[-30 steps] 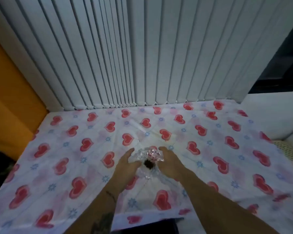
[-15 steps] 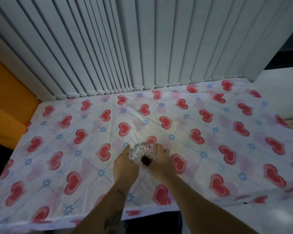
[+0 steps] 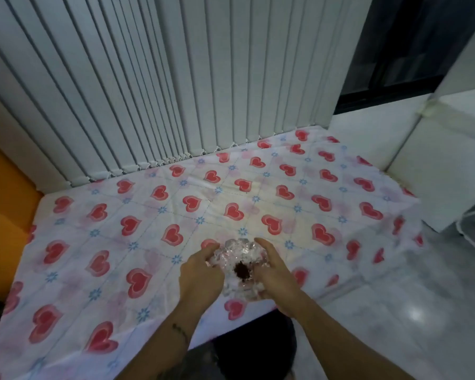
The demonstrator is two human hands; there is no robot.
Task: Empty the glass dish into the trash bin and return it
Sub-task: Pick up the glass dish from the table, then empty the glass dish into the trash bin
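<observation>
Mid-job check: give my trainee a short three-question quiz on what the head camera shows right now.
1. True or false: the glass dish is held between the left hand and the right hand.
2. What lies in the dish? A) clear water B) a dark clump C) a spoon
3. Fill in: the tablecloth is printed with red ____.

Key: 1 true; 2 B; 3 hearts. No trash bin can be told for sure in this view; a dark shape sits below the table edge.
</observation>
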